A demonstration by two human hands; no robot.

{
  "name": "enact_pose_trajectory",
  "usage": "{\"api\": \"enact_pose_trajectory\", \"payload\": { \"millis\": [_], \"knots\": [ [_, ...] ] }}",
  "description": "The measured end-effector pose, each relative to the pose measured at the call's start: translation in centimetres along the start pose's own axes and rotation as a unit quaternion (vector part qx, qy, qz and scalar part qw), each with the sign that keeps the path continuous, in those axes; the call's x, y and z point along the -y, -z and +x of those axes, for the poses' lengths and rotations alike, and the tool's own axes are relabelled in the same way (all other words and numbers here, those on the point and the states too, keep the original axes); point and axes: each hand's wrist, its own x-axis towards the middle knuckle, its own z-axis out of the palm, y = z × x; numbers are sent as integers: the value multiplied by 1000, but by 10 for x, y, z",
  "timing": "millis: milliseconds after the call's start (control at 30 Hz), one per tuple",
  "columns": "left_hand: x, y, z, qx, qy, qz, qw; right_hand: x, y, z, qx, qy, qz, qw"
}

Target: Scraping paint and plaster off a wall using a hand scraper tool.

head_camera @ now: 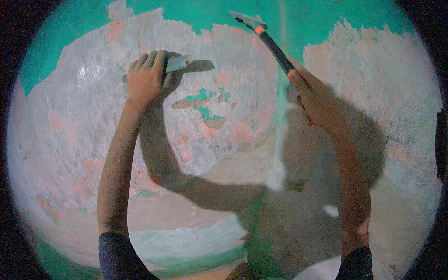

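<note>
My left hand [145,78] is closed around a flat metal tool [177,63], perhaps a chisel or scraper blade. The tool lies almost level in front of the wall, its broad end pointing right and a short end showing left of my fist. My right hand [313,94] grips the black handle of a hammer [276,50] with orange bands. Its grey metal head [248,20] is raised to the upper left, apart from the flat tool. Before me is a wall [217,150] with its green paint [224,10] stripped in large, rough grey and pinkish patches.
Small chipped spots with green remnants [206,112] lie right of and below my left hand. A vertical greenish line, perhaps a corner [281,140], runs down the wall. Shadows of my arms and head [301,154] fall across it. Green and whitish bands [196,241] cross low down.
</note>
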Motion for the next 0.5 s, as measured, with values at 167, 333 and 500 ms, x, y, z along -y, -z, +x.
{"api": "enact_pose_trajectory", "payload": {
  "millis": [167, 333, 500],
  "knots": [
    [1, -4, 0, -5, -6, 6, 1000, -25, -36, -47, -4, -92, 10, 996],
    [0, 4, -4, 30, 5, 17, 999, -45, -78, -103, -19, -103, 104, 989],
    [-6, 3, 1, 28, 4, 1, 1000, -53, -91, -151, -26, -163, 143, 976]
  ]
}}
